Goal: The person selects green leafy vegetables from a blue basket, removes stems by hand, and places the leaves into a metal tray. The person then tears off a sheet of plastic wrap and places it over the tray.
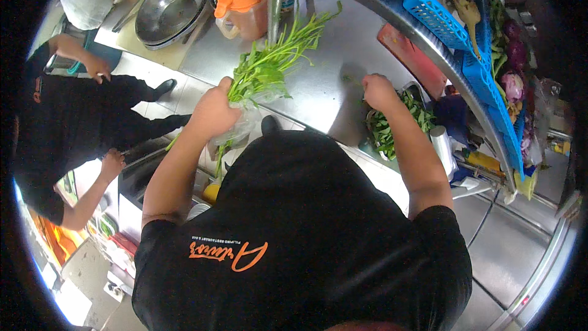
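My left hand (pixel 216 112) is closed around a bunch of long-stemmed leafy greens (pixel 271 66), which look like water spinach. A clear plastic bag (pixel 239 124) is bunched about the stems, and some stems hang below my fist. Over at the right, my right hand (pixel 380 93) hovers by a metal container (pixel 419 86) filled with loose green leaves (pixel 395 128); its fingers are curled in a pinch. A blurred green wisp (pixel 350 78) shows beside those fingertips; whether they grip it is unclear. Beneath both hands runs a steel worktable (pixel 317 82).
Metal bowls (pixel 171 9) and an orange-lidded pitcher (pixel 243 2) stand at the back left. A red cutting board (pixel 409 57) leans near the container. Overhead, a steel shelf (pixel 441 50) carries blue baskets (pixel 441 14) of vegetables. Another person (pixel 92 115) stands to my left.
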`<state>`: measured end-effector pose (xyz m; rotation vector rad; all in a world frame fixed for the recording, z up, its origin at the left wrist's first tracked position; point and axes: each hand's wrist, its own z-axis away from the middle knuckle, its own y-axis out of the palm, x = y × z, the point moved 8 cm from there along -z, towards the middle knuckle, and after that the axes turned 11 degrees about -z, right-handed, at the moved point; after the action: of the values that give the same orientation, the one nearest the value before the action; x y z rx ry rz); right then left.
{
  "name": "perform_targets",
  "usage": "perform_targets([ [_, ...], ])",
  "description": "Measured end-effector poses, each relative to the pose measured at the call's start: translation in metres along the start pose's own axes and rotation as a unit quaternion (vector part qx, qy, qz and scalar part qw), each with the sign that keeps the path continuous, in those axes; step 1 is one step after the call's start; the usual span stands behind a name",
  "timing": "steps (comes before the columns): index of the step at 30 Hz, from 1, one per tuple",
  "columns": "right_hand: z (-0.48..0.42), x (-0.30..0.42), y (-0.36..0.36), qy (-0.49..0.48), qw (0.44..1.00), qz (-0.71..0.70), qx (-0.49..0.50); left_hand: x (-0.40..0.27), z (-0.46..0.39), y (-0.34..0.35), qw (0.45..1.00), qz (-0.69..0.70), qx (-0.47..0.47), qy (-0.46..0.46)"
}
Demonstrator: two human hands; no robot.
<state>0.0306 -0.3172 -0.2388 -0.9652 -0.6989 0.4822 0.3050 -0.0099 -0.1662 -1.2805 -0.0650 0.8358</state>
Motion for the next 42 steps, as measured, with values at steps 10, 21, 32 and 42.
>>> perform_targets([
  [10, 0.015, 0.037, 0.059, -0.064, 0.997, 0.040, -0.026, 0.025, 0.012, -0.002, 1.000, 0.020, -0.002, -0.019],
  [21, -0.072, 0.088, -0.001, -0.114, 0.987, -0.042, -0.102, 0.054, 0.052, 0.015, 0.997, 0.005, 0.004, -0.075],
  [32, -0.079, 0.057, 0.030, -0.174, 0.979, 0.021, -0.107, 0.030, 0.127, 0.040, 0.980, 0.053, -0.053, -0.186],
  [42, -0.100, -0.007, -0.004, -0.077, 0.897, -0.435, -0.014, -0.039, 0.226, 0.110, 0.933, 0.082, -0.098, -0.337],
])
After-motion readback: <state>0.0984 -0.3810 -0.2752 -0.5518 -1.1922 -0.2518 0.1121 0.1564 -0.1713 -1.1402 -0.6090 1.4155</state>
